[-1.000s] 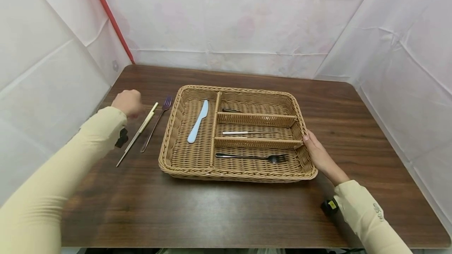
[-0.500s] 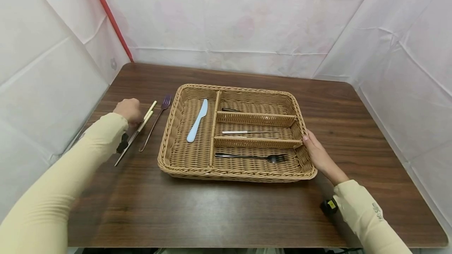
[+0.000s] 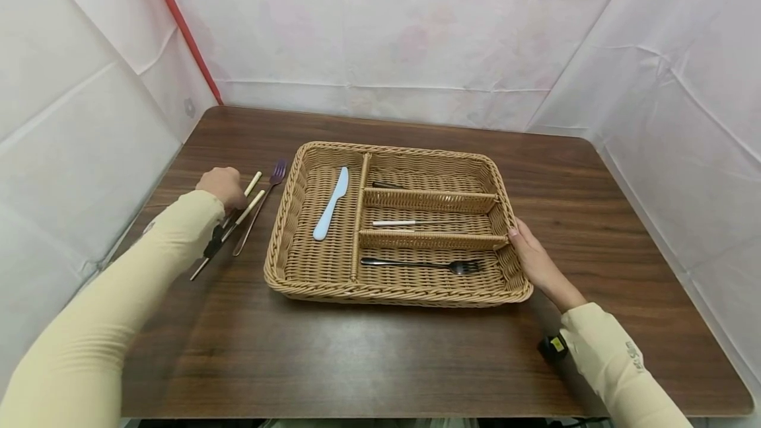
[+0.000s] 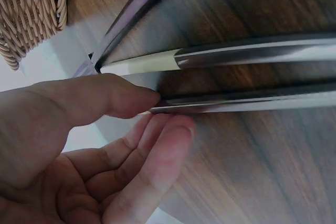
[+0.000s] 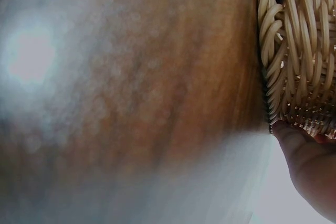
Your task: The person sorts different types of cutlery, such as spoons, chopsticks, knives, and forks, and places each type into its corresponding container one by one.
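My left hand [image 3: 222, 187] is at the left of the table. In the left wrist view its thumb and fingertips pinch a chopstick [image 4: 236, 103] with a metal shaft and pale yellow end. A matching chopstick [image 4: 139, 65] lies beside it, apart from the fingers. To their right on the table is a purple-headed fork [image 3: 277, 175]. My right hand [image 3: 538, 263] grips the right rim of a wicker cutlery basket [image 3: 281, 223], thumb over the edge; its other fingers are mostly hidden. The right wrist view shows the thumb against the basket's woven side [image 5: 294, 51].
Inside the basket, a light blue knife [image 3: 331, 205] lies in the left compartment. The right-hand compartments hold a dark fork [image 3: 460, 267], white-ended chopsticks [image 3: 395, 223] and a partly hidden dark utensil [image 3: 388, 185]. White sheeting [image 3: 380, 32] surrounds the table [image 3: 357, 355] at the back and sides.
My left hand has moved slightly right and down to the chopsticks and now pinches one. The two chopsticks have spread apart. My right hand stays on the basket rim.
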Tool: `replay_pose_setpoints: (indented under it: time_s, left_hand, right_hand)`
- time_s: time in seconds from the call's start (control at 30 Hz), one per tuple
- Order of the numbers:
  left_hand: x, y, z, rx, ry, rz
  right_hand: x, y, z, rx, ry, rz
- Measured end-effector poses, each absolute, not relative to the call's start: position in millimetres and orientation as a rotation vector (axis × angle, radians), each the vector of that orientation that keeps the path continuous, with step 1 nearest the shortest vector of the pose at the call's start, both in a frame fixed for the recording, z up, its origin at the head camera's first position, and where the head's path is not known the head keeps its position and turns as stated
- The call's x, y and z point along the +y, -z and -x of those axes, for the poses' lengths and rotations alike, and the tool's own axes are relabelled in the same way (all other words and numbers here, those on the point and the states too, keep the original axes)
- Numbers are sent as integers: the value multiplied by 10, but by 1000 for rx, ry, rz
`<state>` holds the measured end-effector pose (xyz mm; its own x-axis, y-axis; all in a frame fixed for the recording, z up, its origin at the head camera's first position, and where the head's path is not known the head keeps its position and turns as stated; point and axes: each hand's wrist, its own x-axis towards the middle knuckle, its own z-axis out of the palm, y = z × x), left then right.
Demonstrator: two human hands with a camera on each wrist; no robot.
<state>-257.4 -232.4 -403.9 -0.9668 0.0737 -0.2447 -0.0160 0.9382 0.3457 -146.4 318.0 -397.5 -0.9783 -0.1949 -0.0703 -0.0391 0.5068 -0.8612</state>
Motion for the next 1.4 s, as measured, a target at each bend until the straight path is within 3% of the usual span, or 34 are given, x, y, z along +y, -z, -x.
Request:
replay_pose_setpoints:
  time_s: [0.37,0.73,1.03,1.4]
  left_hand:
    - [-2397,3971,2577,2954,-514,-64]
    - [-2237,3643,2722,3031,-490,-429]
    - [-1690,3293,2681,3033,-473,-782]
    - [-963,3183,2588,2927,-435,-1230]
  right_hand:
    - [3159,3974,1459,2585,1485,212]
    - [3155,3961,1463,2587,1459,196]
    - [3161,3938,1446,2607,1444,180]
    - [3152,3948,1469,2591,1452,172]
